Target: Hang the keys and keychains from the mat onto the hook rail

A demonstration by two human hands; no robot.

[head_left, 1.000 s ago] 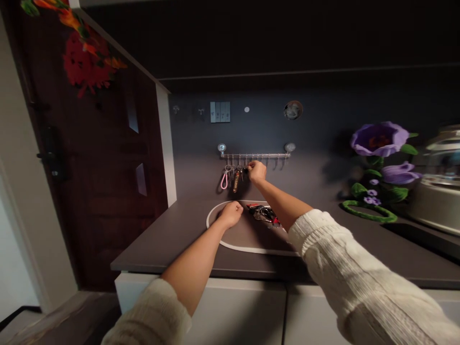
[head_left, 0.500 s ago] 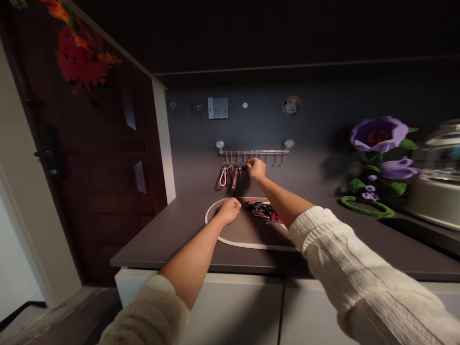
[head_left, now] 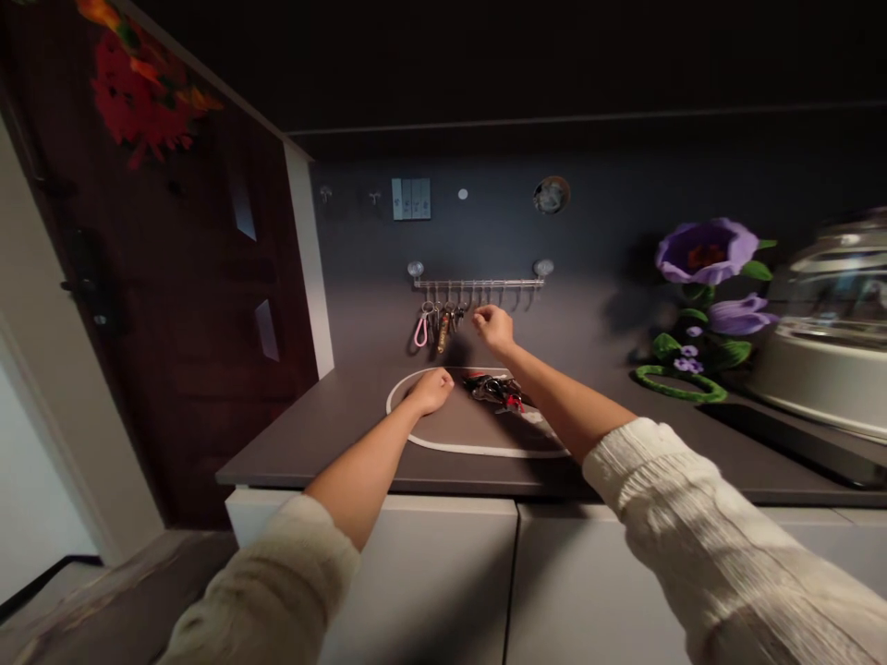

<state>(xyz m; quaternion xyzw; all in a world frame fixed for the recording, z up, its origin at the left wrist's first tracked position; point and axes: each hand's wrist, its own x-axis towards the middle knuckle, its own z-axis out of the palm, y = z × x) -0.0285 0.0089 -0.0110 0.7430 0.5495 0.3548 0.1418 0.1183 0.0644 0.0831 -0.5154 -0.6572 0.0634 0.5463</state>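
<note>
- At the far left stands a dark red door (head_left: 208, 388) with red flowers (head_left: 135, 92) high in front of it; the grey desk (head_left: 277, 443) begins to its right, with a white-rimmed mat (head_left: 478, 451) on it.
- Above the mat's left part, a pink loop (head_left: 420, 330) hangs below the clear hook rail (head_left: 478, 284) on the back wall.
- The left hand (head_left: 433, 392) is over the left part of the mat, its fingers curled inward; I cannot tell whether they enclose anything.
- Next along the rail hang a brown fob (head_left: 443, 332) and a small dark key piece (head_left: 460, 315).
- The right hand (head_left: 493, 328) is raised just right of that dark piece, apart from it. Its fingers are bunched, thumb against fingertips; nothing shows between them, though a small item could be hidden.
- Below the right hand, a heap of keys (head_left: 495, 390) with red and black parts lies on the mat.
- My judgement: the step in hand is placing keys on the hooks, with 3 pieces visibly hung. If the right fingers are free, the next move calls for separating another set from the heap without dragging its neighbours.
- Farther right are purple flowers (head_left: 707, 254), then an appliance (head_left: 824, 365) with a clear dome.
</note>
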